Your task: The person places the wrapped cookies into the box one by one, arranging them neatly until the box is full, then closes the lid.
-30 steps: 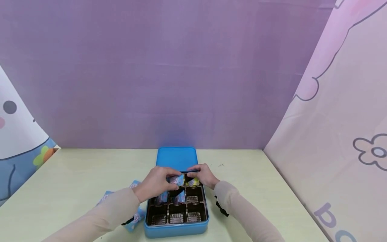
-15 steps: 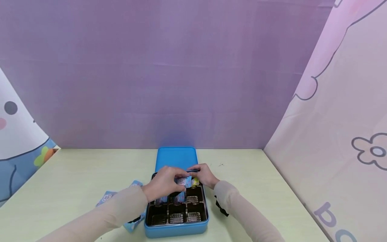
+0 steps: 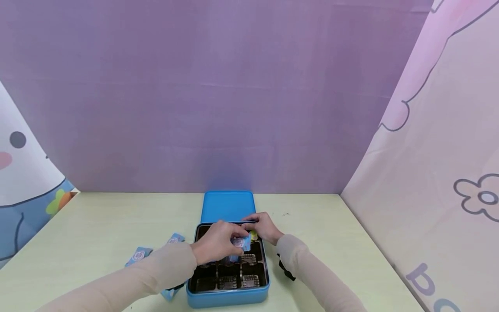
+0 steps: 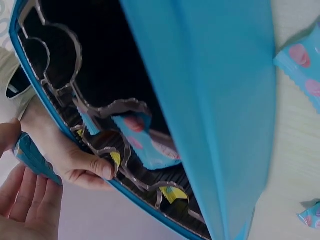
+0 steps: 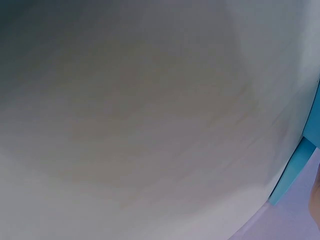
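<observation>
A blue wrapped candy point(image 3: 241, 242) is pinched between the thumb and fingers of my left hand point(image 3: 218, 242), above the right column of a blue tin box point(image 3: 228, 298). In the left wrist view that candy point(image 4: 36, 157) is tilted and clear of the tray. My right hand point(image 3: 266, 227) grips the box rim at the far right corner, thumb over the edge. Inside, a brown tray point(image 3: 228, 282) has square compartments. Yellow-wrapped candies point(image 4: 173, 193) lie along its far side, and another blue candy point(image 4: 147, 142) sits in a compartment. My left hand hides part of the tray.
Left of the box, several blue wrapped candies point(image 3: 139, 255) lie on the pale table point(image 3: 117, 216), partly behind my left sleeve. The blue lid point(image 3: 228, 206) lies behind the box, near the purple backdrop point(image 3: 210, 108).
My left hand has carried the blue candy from the far middle compartment to the right and slightly nearer. My right hand stays at the box's corner.
</observation>
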The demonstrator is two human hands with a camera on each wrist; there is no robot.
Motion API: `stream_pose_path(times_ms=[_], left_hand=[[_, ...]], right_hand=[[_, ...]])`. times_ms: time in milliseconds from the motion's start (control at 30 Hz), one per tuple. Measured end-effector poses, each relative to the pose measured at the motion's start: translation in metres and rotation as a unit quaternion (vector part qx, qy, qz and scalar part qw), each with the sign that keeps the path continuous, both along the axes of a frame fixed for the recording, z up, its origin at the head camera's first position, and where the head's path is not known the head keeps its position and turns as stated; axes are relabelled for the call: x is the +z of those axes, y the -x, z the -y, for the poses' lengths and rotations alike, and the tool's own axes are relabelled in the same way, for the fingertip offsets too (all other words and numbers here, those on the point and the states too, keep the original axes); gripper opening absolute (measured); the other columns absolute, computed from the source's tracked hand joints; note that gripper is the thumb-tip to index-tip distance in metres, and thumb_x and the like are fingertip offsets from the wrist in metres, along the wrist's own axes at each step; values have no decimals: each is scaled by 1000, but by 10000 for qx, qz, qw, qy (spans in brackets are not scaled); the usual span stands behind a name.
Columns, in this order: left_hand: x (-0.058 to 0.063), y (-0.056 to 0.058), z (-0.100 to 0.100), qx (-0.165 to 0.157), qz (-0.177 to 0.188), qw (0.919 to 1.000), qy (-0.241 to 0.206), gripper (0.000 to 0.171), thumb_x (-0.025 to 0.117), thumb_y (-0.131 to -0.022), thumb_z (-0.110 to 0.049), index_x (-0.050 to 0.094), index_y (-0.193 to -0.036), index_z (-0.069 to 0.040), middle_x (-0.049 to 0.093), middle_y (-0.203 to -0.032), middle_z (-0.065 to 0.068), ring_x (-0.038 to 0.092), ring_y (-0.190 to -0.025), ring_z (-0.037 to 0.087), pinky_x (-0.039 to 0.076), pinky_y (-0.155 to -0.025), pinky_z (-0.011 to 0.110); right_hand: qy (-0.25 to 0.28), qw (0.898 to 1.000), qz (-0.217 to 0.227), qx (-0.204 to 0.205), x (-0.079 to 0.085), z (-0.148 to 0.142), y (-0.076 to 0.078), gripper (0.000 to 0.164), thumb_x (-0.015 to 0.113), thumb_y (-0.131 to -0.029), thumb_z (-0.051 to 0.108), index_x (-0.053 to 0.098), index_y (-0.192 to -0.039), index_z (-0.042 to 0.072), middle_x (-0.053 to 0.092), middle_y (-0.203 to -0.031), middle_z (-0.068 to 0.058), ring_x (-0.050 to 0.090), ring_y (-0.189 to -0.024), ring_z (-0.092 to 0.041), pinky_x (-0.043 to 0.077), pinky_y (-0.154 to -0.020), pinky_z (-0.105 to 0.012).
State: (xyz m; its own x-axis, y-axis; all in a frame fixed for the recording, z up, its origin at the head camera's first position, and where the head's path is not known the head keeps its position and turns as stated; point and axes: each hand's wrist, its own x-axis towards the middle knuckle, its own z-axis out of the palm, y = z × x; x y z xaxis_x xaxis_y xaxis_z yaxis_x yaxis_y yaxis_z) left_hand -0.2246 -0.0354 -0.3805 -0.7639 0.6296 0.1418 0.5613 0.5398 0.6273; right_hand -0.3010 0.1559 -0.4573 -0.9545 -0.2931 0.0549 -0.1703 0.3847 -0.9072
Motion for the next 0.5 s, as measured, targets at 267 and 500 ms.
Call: stream_pose_path(times_ms=[267,500], left_hand=[[-5,3,-10,63,80,9999,-111,36,74,-76,-19,68,-110,-10,69,-99,2,63,-84,9,51,-66,18],[-6,3,-17,171,554,9978,-310,40,75,-75,-22,66,-113,-11,68,-100,-1,62,-88,11,53,-72,24]], right_hand=[[-7,10000,-78,1,2,-1,0,18,60,-89,13,70,-103,7,66,-104,-9,61,-90,-15,54,-72,-28],[133,9998,-35,109,0,-2,1,20,56,-89,4,68,-106,0,65,-108,-16,60,-98,-26,55,-74,-32]])
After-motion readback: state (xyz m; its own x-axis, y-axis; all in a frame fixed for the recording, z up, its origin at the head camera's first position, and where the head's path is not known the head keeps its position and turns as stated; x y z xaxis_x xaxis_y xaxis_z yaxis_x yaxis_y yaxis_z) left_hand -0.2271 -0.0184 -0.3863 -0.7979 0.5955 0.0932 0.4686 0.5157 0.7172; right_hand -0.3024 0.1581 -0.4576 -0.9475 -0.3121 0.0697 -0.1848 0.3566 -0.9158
